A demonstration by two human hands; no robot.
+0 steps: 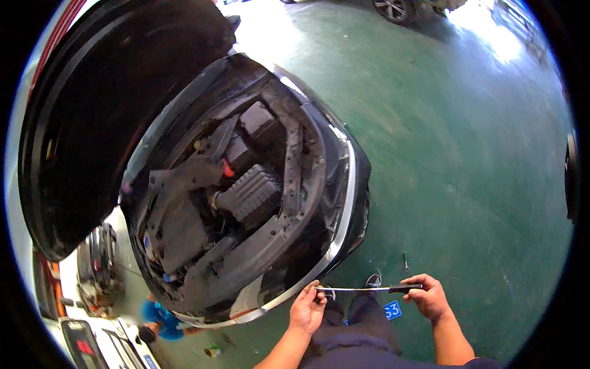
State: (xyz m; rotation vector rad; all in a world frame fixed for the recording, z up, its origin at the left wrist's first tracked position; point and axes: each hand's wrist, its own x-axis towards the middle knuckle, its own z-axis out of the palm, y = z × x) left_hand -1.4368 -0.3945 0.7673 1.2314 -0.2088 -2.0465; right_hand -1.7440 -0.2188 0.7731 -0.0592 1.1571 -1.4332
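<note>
Head view: long thin tool [369, 288] w/ black handle is held level betw. both hands, in front of the person's waist, just off the car's front edge [319, 264]. Its long axis runs left-right, shaft tip to the left, handle to the right. Right hand [428, 297] is closed round the handle; left hand [308, 307] pinches the shaft tip w/ fingertips, other fingers curled. Left hand is the nearer one to the open engine bay [246, 197], which lies up and left of the tool; hood [104, 98] is raised. Small tool [405, 261] lies on green floor [467, 154] just above right hand, apart from it.
</note>
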